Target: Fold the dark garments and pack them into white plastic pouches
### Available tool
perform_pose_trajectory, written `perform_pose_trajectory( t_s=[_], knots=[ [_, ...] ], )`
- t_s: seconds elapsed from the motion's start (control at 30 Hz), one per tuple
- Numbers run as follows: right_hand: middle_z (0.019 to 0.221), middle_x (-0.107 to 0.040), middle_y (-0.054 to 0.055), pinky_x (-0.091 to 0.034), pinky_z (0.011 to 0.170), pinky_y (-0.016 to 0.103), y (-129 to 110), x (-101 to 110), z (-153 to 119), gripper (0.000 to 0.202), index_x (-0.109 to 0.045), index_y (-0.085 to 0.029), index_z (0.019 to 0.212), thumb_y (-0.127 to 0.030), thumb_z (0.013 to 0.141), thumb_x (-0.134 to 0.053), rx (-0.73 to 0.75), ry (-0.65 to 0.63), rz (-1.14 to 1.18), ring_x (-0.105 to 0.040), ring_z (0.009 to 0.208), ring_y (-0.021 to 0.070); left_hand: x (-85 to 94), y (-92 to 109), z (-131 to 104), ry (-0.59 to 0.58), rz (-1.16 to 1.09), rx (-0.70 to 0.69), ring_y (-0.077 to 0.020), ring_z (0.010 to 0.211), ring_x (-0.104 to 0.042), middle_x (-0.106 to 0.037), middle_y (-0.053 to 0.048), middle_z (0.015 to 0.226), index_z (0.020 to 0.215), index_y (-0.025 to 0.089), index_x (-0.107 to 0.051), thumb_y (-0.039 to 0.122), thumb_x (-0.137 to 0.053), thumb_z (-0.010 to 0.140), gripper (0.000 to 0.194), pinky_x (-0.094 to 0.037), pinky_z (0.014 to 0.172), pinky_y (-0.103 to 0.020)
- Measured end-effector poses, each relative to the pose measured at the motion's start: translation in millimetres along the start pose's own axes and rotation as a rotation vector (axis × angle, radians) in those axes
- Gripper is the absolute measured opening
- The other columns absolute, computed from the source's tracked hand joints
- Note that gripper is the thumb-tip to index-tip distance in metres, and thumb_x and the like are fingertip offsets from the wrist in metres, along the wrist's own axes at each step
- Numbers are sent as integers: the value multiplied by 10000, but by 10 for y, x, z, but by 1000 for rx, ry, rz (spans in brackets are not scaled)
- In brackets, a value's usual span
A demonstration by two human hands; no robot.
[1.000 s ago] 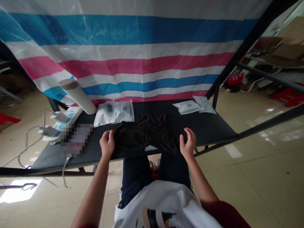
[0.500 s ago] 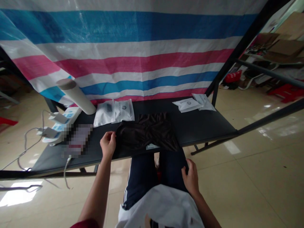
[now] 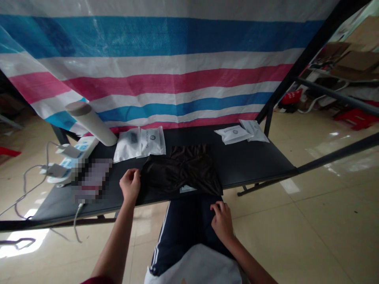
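Observation:
A dark brown, shiny piece of cloth (image 3: 183,169), perhaps a garment, lies spread and creased along the front of the black bench top (image 3: 248,157). At its left end my left hand (image 3: 130,184) is closed in a pinch on the cloth's edge; the fingertips themselves are partly hidden. Below the cloth's right corner, my right hand (image 3: 222,221) rests over my dark trousers with its fingers loosely bent and apart, holding nothing. A small pale patch (image 3: 187,189) shows at the cloth's front edge, and I cannot make out what it is.
White printed pouches (image 3: 152,142) lie behind the cloth on the left, and more pouches (image 3: 233,134) at the back right. To the left are a white bottle (image 3: 93,124), a power strip (image 3: 79,157) with cables, and a blurred-out phone (image 3: 94,177). A striped sheet (image 3: 177,63) hangs behind.
My right hand has moved left and inward, from beside my thigh to over my lap, its fingers lifting apart. The left hand stays at the cloth's left end. The view has shifted slightly.

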State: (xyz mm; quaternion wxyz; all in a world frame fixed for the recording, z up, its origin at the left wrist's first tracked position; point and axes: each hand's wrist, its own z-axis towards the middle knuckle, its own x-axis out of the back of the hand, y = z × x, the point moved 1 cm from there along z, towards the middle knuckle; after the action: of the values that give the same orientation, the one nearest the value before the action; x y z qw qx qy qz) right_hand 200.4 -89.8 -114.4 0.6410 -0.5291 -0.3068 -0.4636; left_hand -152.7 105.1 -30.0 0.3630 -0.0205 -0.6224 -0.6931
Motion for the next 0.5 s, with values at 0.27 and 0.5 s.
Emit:
perform_pose_trajectory(
  t_s=[0.27,0.5],
  knots=[
    [854,-592,39,-410,738,377,103,-178,252,360,-594,-238,799,62,652,-459,-2,14,8,-551,868,256,14,-3,-34,18,-37,-15,-172,627,-599,-622,-13,668,824,178,-644,397,-559,778,240,-448,575,-255],
    [870,-615,63,-444,839,390,270,195,288,260,-644,-206,806,-14,730,-486,-135,-66,160,-582,909,251,19,16,-66,19,-35,-30,-166,632,-605,-638,-19,679,844,167,-660,391,-555,779,256,-448,579,-245]
  ],
)
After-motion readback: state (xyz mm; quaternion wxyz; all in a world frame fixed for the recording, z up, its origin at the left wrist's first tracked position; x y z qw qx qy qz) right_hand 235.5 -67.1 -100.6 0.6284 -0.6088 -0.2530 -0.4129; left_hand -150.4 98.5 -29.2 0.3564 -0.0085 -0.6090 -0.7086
